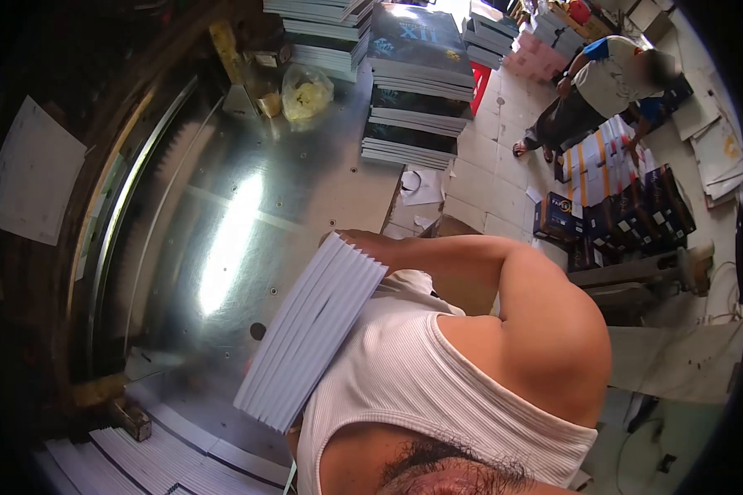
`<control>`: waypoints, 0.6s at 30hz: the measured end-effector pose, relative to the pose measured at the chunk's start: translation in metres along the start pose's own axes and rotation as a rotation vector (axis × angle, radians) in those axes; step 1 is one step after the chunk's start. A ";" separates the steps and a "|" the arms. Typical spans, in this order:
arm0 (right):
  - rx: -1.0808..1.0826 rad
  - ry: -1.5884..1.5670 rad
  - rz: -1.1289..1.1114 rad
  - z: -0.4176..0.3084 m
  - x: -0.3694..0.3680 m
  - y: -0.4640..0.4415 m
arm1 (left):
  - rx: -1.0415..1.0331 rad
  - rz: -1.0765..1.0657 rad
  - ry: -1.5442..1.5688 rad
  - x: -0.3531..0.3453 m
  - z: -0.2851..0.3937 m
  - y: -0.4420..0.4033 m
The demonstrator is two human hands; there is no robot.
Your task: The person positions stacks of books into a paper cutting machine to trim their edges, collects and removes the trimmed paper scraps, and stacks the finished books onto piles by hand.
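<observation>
A stack of books [312, 330], its white page edges facing me, is tilted against the front of my white ribbed tank top. My right hand [376, 246] is wrapped round the upper end of the stack, with the arm bent across from the right. My left hand is hidden behind the lower end of the stack; only a sliver of skin shows there. Beyond the books lies a shiny metal machine table [305, 177] dotted with small round holes.
Dark-covered books [417, 41] stand in piles at the table's far edge, near a clear plastic bag [307, 93]. More page stacks [140, 454] lie lower left. Paper sheets [35, 169] hang at left. On the right, a person [615, 78] bends over wrapped packs [598, 161] and dark boxes [644, 206].
</observation>
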State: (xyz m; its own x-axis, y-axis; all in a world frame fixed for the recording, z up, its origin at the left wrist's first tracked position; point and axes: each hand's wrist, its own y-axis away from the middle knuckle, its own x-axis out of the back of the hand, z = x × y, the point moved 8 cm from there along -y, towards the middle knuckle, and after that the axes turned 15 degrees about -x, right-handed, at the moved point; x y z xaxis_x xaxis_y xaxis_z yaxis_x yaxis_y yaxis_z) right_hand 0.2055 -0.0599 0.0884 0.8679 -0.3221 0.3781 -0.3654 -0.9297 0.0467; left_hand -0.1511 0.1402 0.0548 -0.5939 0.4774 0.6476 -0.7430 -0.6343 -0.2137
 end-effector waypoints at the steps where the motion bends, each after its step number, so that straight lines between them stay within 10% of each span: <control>1: -0.039 0.001 -0.009 0.006 -0.002 0.000 | 0.003 0.000 -0.002 -0.001 0.000 0.000; 18: 0.075 0.157 0.069 -0.015 0.001 -0.003 | -0.016 -0.017 -0.017 -0.008 -0.011 -0.016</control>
State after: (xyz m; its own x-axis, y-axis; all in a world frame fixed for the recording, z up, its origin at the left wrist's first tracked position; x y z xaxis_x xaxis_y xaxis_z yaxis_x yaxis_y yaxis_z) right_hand 0.2027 -0.0544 0.1028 0.7761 -0.3592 0.5183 -0.3911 -0.9189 -0.0512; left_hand -0.1376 0.1528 0.0448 -0.5758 0.4778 0.6634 -0.7580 -0.6161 -0.2142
